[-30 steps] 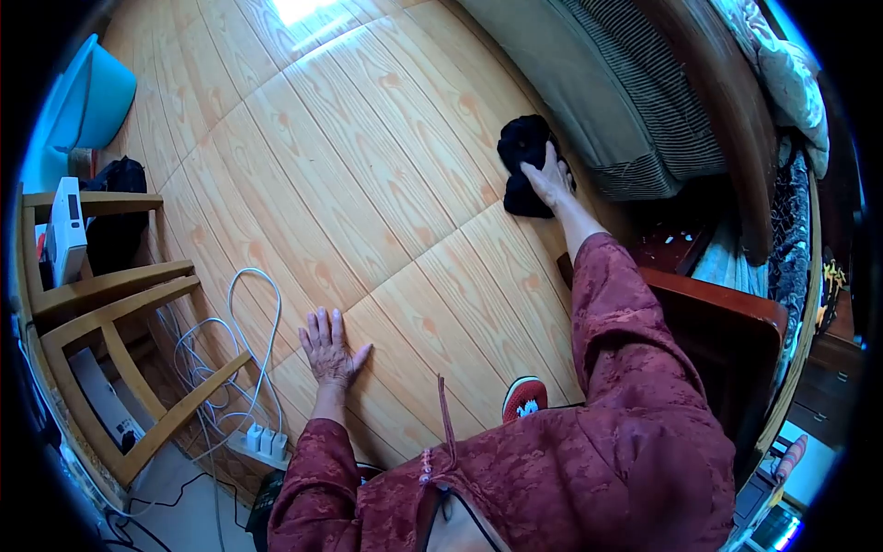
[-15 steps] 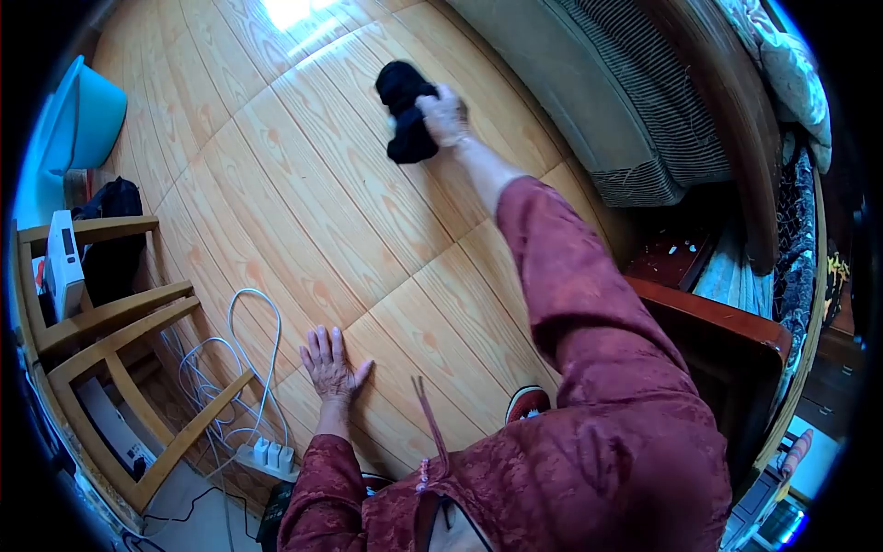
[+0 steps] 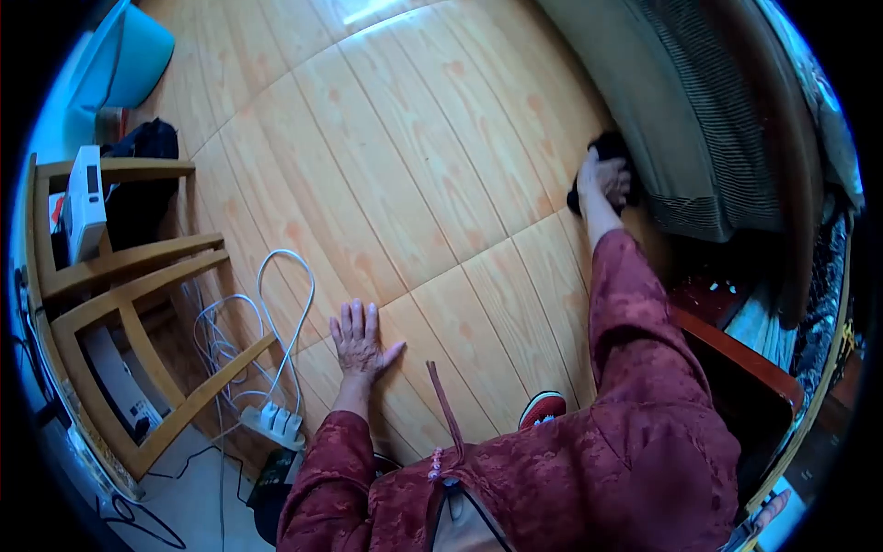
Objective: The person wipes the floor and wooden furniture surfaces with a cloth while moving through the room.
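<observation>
My right hand (image 3: 604, 179) grips a bunched black cloth (image 3: 607, 145) at floor level, right beside the lower edge of the sofa (image 3: 658, 120). Part of the cloth is hidden under the fingers and palm. On the wood-patterned floor (image 3: 414, 175), my left hand (image 3: 359, 345) lies flat with its fingers spread and holds nothing. Just left of it run a looped white cable (image 3: 311, 285) and a white power strip (image 3: 274, 423) with several plugs in it.
Wooden chairs (image 3: 138, 262) stand along the left, with a white box (image 3: 86, 202) and a black bag (image 3: 147, 143) by them. A blue tub (image 3: 138, 60) is at the upper left. A red-brown wooden edge (image 3: 736, 359) juts out at the right, near my red shoe (image 3: 543, 408).
My right hand has swept the black cloth from the middle of the floor rightward and nearer, to the sofa's edge. My left hand stays planted while the view has shifted slightly.
</observation>
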### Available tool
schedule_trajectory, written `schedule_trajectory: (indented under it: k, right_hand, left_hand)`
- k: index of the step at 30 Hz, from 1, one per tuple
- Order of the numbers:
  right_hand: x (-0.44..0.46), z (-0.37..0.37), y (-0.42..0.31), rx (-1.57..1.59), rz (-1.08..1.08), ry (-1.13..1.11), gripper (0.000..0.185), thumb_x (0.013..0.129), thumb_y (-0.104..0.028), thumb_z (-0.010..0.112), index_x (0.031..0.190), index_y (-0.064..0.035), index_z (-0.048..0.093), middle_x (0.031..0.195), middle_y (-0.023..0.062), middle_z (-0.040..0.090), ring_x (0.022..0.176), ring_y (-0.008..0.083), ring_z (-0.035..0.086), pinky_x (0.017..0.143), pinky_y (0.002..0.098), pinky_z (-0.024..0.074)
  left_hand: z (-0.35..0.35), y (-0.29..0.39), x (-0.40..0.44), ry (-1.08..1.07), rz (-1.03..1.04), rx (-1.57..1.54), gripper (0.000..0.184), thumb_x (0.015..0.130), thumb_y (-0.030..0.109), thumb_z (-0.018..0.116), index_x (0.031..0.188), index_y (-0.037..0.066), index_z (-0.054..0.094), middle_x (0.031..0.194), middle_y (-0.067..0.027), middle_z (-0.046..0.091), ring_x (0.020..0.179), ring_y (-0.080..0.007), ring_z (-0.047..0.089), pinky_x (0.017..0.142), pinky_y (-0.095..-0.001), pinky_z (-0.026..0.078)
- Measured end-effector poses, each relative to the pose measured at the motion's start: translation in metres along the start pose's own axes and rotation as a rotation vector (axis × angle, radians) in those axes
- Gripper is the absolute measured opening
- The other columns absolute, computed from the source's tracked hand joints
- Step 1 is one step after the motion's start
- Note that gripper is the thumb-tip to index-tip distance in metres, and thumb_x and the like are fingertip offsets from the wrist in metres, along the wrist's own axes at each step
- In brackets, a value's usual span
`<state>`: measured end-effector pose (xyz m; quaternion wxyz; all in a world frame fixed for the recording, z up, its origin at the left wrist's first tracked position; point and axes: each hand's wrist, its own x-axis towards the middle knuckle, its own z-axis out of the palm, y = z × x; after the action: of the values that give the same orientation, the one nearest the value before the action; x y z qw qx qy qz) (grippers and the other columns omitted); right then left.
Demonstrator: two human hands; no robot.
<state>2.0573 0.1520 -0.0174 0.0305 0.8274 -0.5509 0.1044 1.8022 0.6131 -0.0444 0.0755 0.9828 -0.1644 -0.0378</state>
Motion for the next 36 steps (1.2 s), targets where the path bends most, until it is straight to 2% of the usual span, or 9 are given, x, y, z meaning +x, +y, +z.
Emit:
schedule_trajectory:
  k: [1,2,7,11,14,17,22,30,36]
  right_hand:
    - [0.009,-0.014,-0.030,0.147,0.026,-0.438,0.081,0.080,-0.067,0.051,0.135,-0.0090,0.042,0.140,0.0211,0.041,0.129,0.0386,0.037,0.103,0.0587,0.0283]
    - [0.013,0.034,-0.058,0.140,-0.069,-0.270,0.086,0.077,-0.068,0.053,0.139,-0.0098,0.038,0.141,0.0214,0.039,0.129,0.0395,0.037,0.102,0.0615,0.0283]
    - [-0.031,0.023,-0.179,0.348,-0.772,-0.482,0.063,0.076,-0.032,0.062,0.136,-0.0217,0.047,0.133,0.0176,0.051,0.124,0.0346,0.047,0.099,0.0479,0.0415]
    - [-0.051,-0.021,-0.200,0.917,-0.868,-0.812,0.046,0.075,-0.019,0.060,0.120,-0.0137,0.063,0.108,0.0156,0.067,0.097,0.0289,0.065,0.088,0.0373,0.0502]
    - [-0.077,-0.076,-0.145,1.036,-1.195,-1.015,0.039,0.077,-0.010,0.056,0.115,-0.0106,0.063,0.105,0.0147,0.067,0.099,0.0275,0.064,0.088,0.0360,0.0498]
    - [-0.101,-0.061,-0.043,0.992,-1.900,-0.641,0.043,0.066,0.000,0.064,0.107,-0.0112,0.062,0.110,0.0130,0.063,0.104,0.0353,0.060,0.090,0.0431,0.0484]
    - [-0.122,-0.063,0.099,0.361,-2.259,-0.783,0.038,0.076,-0.018,0.060,0.114,-0.0209,0.060,0.134,0.0108,0.047,0.120,0.0320,0.046,0.093,0.0448,0.0393]
    - [-0.134,0.026,-0.191,0.924,-1.946,-0.219,0.039,0.076,0.001,0.052,0.108,-0.0158,0.067,0.107,0.0149,0.065,0.099,0.0370,0.061,0.083,0.0444,0.0522]
    - [-0.183,-0.038,-0.272,1.004,-1.494,-0.568,0.037,0.082,-0.014,0.057,0.119,-0.0138,0.060,0.112,0.0180,0.063,0.106,0.0364,0.059,0.091,0.0419,0.0479]
  left_hand:
    - [0.002,0.000,0.000,0.025,0.000,-0.012,0.099,0.074,0.071,0.058,0.147,0.011,0.030,0.155,-0.0155,0.022,0.145,-0.0342,0.015,0.114,-0.0576,0.010]
    - [0.002,0.000,0.000,0.021,-0.004,-0.015,0.099,0.074,0.071,0.058,0.147,0.011,0.030,0.155,-0.0155,0.022,0.145,-0.0343,0.015,0.114,-0.0577,0.010]
    - [0.003,0.000,0.000,0.015,-0.024,-0.030,0.100,0.071,0.070,0.061,0.147,0.014,0.031,0.154,-0.0140,0.024,0.145,-0.0342,0.015,0.114,-0.0584,0.010]
    - [0.007,-0.001,-0.003,0.020,-0.036,-0.042,0.099,0.070,0.071,0.061,0.146,0.015,0.033,0.154,-0.0132,0.024,0.145,-0.0337,0.015,0.114,-0.0584,0.010]
    - [0.007,-0.001,-0.002,0.022,-0.026,-0.046,0.099,0.070,0.071,0.061,0.146,0.014,0.032,0.154,-0.0142,0.024,0.145,-0.0342,0.015,0.114,-0.0580,0.010]
    - [0.005,-0.001,0.000,0.017,-0.025,-0.043,0.098,0.071,0.071,0.060,0.146,0.013,0.032,0.153,-0.0147,0.024,0.145,-0.0345,0.015,0.114,-0.0580,0.011]
    - [0.005,0.000,0.001,0.028,-0.050,-0.073,0.098,0.067,0.070,0.064,0.145,0.017,0.035,0.154,-0.0122,0.025,0.145,-0.0320,0.015,0.114,-0.0569,0.011]
    - [0.001,0.001,0.001,-0.010,-0.098,-0.090,0.094,0.071,0.071,0.059,0.145,0.020,0.035,0.154,-0.0086,0.026,0.144,-0.0294,0.018,0.115,-0.0553,0.012]
    - [-0.003,0.001,0.000,-0.001,-0.106,-0.104,0.093,0.071,0.072,0.058,0.145,0.020,0.035,0.154,-0.0081,0.025,0.146,-0.0282,0.014,0.116,-0.0539,0.012]
